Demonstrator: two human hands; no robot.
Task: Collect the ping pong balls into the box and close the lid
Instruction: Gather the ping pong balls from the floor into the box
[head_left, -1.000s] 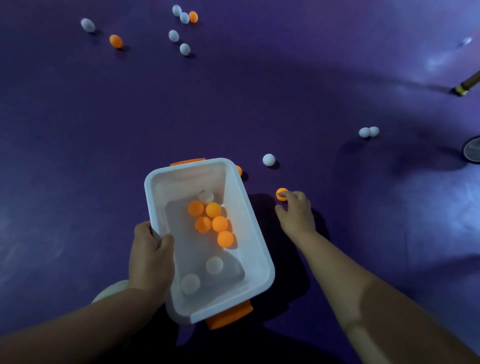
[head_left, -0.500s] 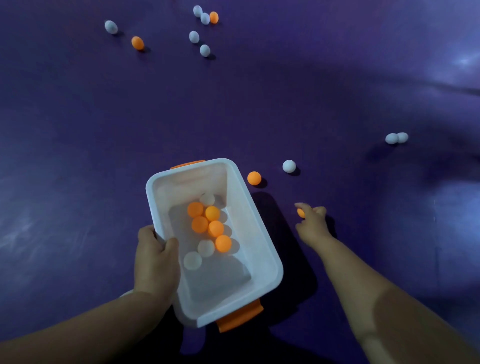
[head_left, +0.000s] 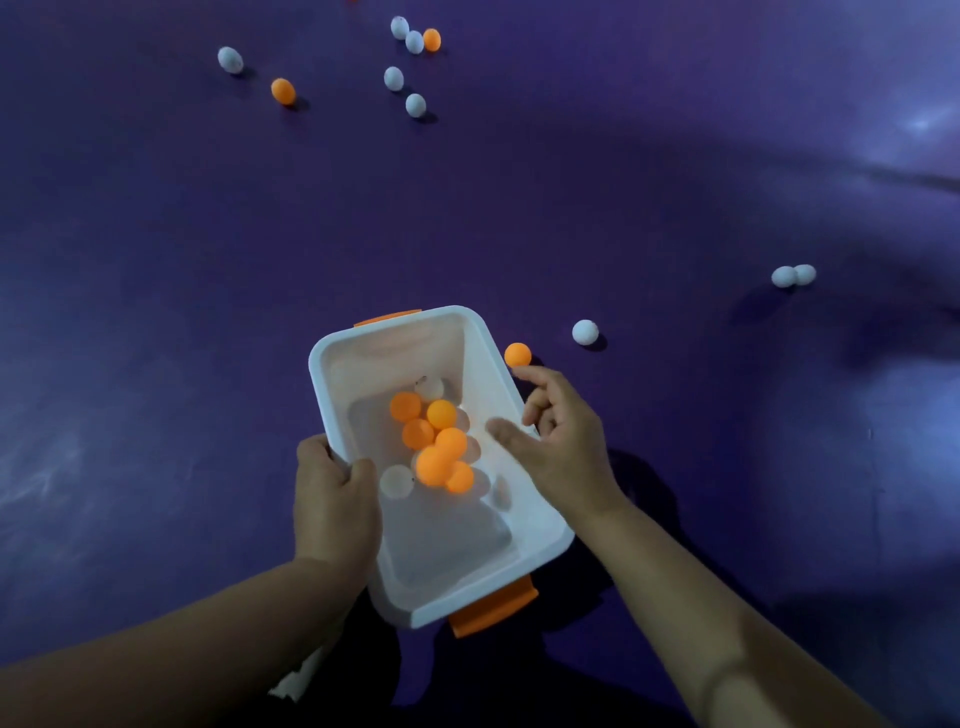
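A white box (head_left: 540, 540) with orange latches sits open and lidless in the middle of the view. My left hand (head_left: 332, 499) grips its left rim. Inside lie several orange balls (head_left: 434, 465) and a few white ones (head_left: 397, 480). My right hand (head_left: 558, 441) hovers over the box's right rim with fingers spread and nothing in it. An orange ball (head_left: 517, 355) rests on the purple floor just past my right fingertips. A white ball (head_left: 585, 332) lies a little farther right, and a white pair (head_left: 793, 275) sits at the far right.
At the back of the purple floor (head_left: 156, 260) lie several more balls: a white one (head_left: 230, 60), an orange one (head_left: 283, 91), and a cluster of white and orange ones (head_left: 414, 41). A white object (head_left: 298, 678) shows under my left forearm.
My right hand came from the floor at the right to over the box and opened; the orange ball it held is now among those in the box. The left hand keeps its grip.
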